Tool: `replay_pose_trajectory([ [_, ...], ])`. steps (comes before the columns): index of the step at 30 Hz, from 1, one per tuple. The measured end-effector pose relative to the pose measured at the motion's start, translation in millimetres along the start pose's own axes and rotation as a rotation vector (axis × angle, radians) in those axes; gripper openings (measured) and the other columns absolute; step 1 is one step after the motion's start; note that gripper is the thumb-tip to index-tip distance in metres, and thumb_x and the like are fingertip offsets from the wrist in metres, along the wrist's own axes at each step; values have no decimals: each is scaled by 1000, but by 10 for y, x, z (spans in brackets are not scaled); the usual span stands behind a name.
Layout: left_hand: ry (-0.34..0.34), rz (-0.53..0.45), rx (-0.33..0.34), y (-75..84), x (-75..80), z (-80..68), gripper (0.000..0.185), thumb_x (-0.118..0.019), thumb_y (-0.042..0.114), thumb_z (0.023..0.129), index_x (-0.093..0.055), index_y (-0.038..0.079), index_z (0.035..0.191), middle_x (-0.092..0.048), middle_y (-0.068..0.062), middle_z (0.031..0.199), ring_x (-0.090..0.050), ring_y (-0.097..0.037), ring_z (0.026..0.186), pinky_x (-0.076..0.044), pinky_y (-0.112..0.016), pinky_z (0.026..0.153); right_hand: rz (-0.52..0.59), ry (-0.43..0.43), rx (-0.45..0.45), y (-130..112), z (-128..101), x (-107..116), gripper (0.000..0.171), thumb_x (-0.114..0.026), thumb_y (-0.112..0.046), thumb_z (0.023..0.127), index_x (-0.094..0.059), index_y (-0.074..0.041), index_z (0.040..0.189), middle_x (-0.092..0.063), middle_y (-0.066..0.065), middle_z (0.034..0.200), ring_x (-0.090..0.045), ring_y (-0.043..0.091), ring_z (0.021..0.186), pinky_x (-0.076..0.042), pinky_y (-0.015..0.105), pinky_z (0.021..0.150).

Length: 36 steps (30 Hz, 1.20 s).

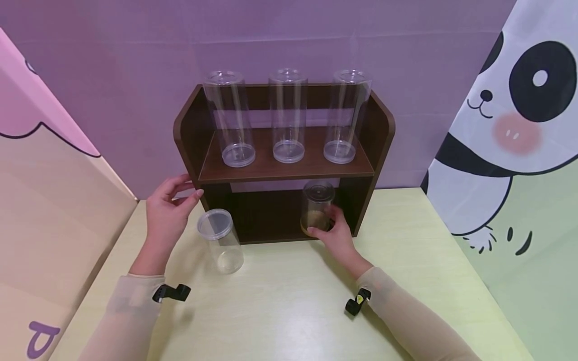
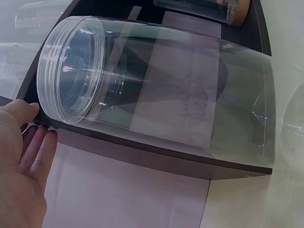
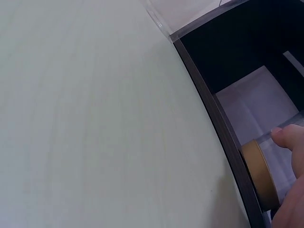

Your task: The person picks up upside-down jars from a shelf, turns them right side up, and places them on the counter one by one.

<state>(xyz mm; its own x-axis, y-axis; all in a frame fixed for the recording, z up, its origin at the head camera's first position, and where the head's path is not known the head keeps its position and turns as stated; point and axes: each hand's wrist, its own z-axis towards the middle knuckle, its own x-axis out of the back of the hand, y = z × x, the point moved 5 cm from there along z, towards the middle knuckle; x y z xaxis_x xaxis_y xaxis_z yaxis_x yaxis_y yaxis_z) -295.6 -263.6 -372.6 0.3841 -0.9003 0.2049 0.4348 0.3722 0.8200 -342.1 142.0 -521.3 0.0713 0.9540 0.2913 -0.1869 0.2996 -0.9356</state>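
A dark brown two-level shelf (image 1: pixel 280 170) stands at the back of a pale green table (image 1: pixel 289 301). My right hand (image 1: pixel 331 228) reaches into the lower level and grips a small clear jar with a gold-brown base (image 1: pixel 317 203). The right wrist view shows that base (image 3: pixel 260 173) under my thumb (image 3: pixel 287 137). My left hand (image 1: pixel 189 189) rests with straight fingers against the shelf's left side panel and holds nothing. A clear lidded jar (image 1: pixel 221 240) stands on the table just right of that hand. It fills the left wrist view (image 2: pixel 156 95), with my fingers (image 2: pixel 28 152) touching the shelf edge (image 2: pixel 142 148).
Three tall clear cylinders (image 1: pixel 288 118) stand in a row on the upper level. A purple backdrop (image 1: pixel 113 75) closes the back. A pink and beige panel (image 1: pixel 49 200) is on the left and a panda-print panel (image 1: pixel 510 140) on the right.
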Motion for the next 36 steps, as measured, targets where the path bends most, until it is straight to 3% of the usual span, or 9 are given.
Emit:
replay_pose_trajectory([
  [12, -5, 14, 3, -13, -6, 1, 40, -83, 2, 98, -76, 6, 137, -75, 4, 121, -73, -2, 109, -59, -14, 88, -17, -164, 84, -100, -185, 63, 78, -95, -10, 87, -49, 1, 150, -60, 20, 148, -56, 39, 143, -45, 57, 124],
  [21, -5, 15, -6, 2, 4, 2, 40, -84, 2, 98, -76, 6, 136, -74, 7, 119, -73, -2, 108, -59, -13, 88, -47, -298, 54, -198, -439, 102, 77, -99, -14, 85, -52, -9, 146, -64, 12, 141, -60, 38, 139, -50, 57, 119],
  [28, 4, -19, 11, -5, -3, 2, 37, -84, 1, 97, -75, 2, 133, -74, 8, 117, -75, -2, 101, -60, -14, 87, -52, -349, 91, -243, -533, 114, 78, -100, -13, 82, -55, -10, 146, -67, 10, 137, -61, 40, 139, -48, 61, 120],
  [32, 48, -43, 1, 26, 19, -33, 36, -83, 2, 97, -75, 2, 133, -73, 6, 121, -74, -5, 105, -59, -15, 91, -52, -364, 107, -245, -548, 104, 79, -101, -14, 82, -55, -10, 146, -66, 9, 142, -61, 41, 139, -49, 61, 119],
  [36, 123, -91, -78, 161, 14, -128, 30, -81, 0, 98, -74, -4, 127, -69, 3, 118, -71, -15, 110, -58, -19, 95, -46, -375, 121, -266, -557, 97, 79, -101, -13, 82, -55, -11, 147, -66, 8, 143, -61, 40, 139, -49, 61, 119],
])
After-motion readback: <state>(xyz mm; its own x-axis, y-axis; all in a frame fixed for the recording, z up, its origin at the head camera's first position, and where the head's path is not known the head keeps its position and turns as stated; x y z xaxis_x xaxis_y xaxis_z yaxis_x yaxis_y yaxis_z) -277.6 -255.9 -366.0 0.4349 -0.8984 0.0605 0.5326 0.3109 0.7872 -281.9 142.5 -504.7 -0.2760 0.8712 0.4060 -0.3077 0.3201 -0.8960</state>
